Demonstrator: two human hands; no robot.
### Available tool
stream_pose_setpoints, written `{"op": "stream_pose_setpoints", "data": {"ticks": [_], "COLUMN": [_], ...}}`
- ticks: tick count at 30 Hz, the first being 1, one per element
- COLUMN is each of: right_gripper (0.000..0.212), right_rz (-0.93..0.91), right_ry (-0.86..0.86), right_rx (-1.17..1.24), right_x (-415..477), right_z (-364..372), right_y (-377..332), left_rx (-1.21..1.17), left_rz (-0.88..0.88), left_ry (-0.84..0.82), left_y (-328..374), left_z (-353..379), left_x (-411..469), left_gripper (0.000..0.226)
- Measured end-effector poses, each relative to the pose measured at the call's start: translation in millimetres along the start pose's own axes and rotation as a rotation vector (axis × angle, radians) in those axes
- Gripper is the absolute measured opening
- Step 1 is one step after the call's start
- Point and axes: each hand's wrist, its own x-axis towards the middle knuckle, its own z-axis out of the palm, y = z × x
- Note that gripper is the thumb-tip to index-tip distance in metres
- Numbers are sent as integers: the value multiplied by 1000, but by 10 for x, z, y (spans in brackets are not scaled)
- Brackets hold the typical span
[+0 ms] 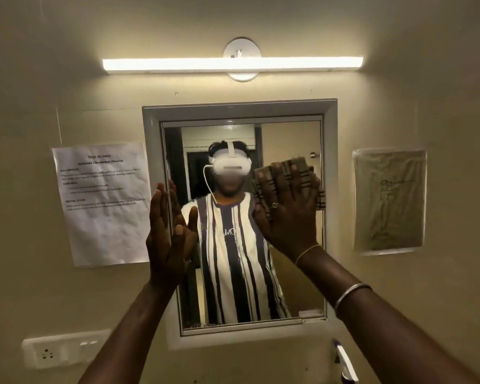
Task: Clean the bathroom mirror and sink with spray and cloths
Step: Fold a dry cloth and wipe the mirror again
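A white-framed mirror [240, 109] hangs on the wall straight ahead. My right hand [288, 214] presses a grey cloth with dark stripes [297, 163] flat against the glass in the upper right part, fingers spread and straight. My left hand [164, 234] is raised at the mirror's left edge with straight fingers, palm turned toward the glass; whether it touches is unclear. A white spray bottle nozzle [344, 361] shows at the bottom right below the mirror. The sink is out of view.
A lit tube lamp [233, 64] is mounted above the mirror. A printed paper sheet [103, 203] is taped to the wall on the left, a plastic-covered drawing [390, 200] on the right. A white socket plate [64, 349] sits low on the left wall.
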Motion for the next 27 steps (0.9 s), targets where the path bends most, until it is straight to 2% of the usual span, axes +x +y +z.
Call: {"op": "stream_pose_setpoints", "data": {"ticks": [3, 5, 10, 13, 19, 22, 27], "right_gripper": [73, 72, 71, 74, 70, 66, 66], "right_rz": [113, 201, 406, 460, 272, 174, 4], "right_ry": [1, -16, -45, -57, -127, -154, -212], "right_rx": [-6, 4, 37, 74, 120, 141, 146], "right_x": [-83, -152, -218, -212, -142, -100, -71], "right_z": [-40, -47, 3, 35, 81, 127, 162], "right_y": [102, 108, -214, -491, -1092, -1355, -1653], "left_rx": [33, 87, 23, -43, -4, -26, 115], "left_rz": [-63, -69, -10, -2, -104, -68, -26], "left_ry": [66, 80, -37, -55, 16, 7, 48], "left_y": [-13, -52, 16, -27, -126, -100, -124], "left_z": [-58, -81, -54, -77, -172, -182, -194], "left_x": [-14, -43, -30, 14, -9, -17, -61], "left_gripper": [76, 68, 63, 64, 68, 72, 63]}}
